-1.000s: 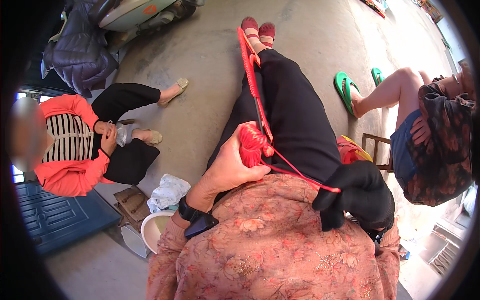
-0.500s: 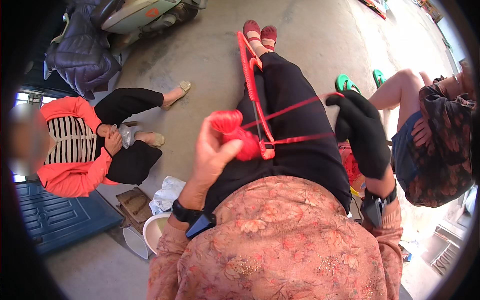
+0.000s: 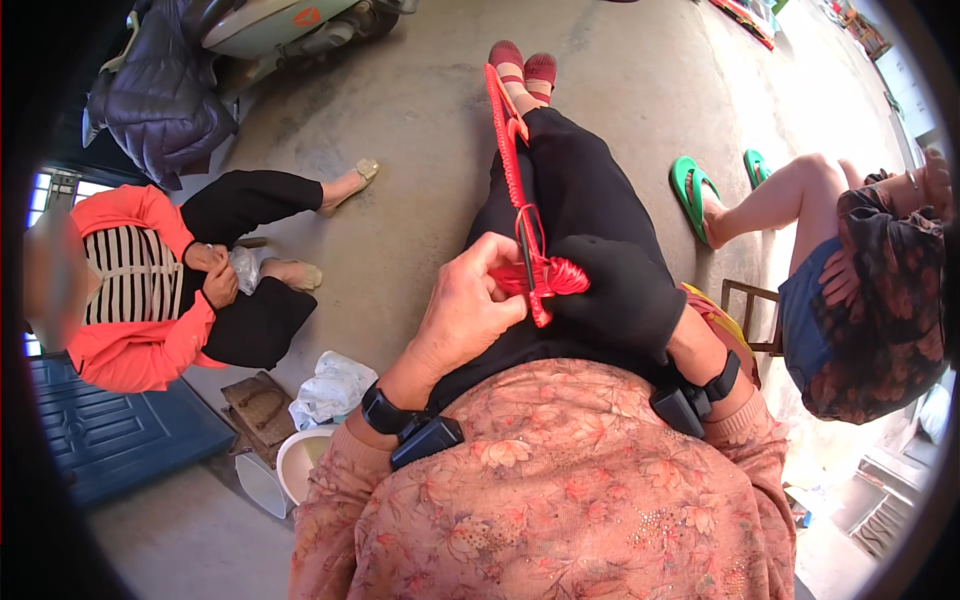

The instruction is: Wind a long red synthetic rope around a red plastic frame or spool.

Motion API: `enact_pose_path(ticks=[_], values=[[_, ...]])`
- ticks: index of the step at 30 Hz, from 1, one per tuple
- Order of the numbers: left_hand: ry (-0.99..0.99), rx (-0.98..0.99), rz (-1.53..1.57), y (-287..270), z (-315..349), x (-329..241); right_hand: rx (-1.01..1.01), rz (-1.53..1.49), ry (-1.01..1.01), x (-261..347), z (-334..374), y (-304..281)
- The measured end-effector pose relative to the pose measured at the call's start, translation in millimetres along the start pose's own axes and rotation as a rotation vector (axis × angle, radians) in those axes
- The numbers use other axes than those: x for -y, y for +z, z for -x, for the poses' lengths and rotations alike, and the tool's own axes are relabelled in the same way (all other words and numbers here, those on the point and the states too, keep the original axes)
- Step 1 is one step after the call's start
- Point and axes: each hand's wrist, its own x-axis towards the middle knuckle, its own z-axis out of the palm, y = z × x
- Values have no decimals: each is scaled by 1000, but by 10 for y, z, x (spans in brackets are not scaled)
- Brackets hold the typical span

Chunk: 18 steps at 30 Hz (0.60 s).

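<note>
Risking a tangle, likely from slack loops in the red cord [image 3: 565, 277], or a slip off the red-wrapped frame [image 3: 508, 150], from a loose pinch. Bunched at the frame's near end, above black trousers [image 3: 590, 175]. Pinched between thumb and bent fingers of a bare left hand [image 3: 462, 308], angled in from lower left. Covered on the right by a black-gloved right hand [image 3: 625, 300], back upward, fingers hidden; cannot tell whether clenched.
</note>
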Motion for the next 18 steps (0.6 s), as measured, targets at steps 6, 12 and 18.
enact_pose_path(ticks=[6, 12, 18], values=[[33, 22, 423, -204, 63, -91, -561, -1358, 185, -108, 254, -87], [-126, 551, 1192, 44, 90, -282, -388, -1705, -82, 316, 505, -332], [19, 410, 1655, -195, 207, -196, -408, -1203, 63, 332, 779, -307]])
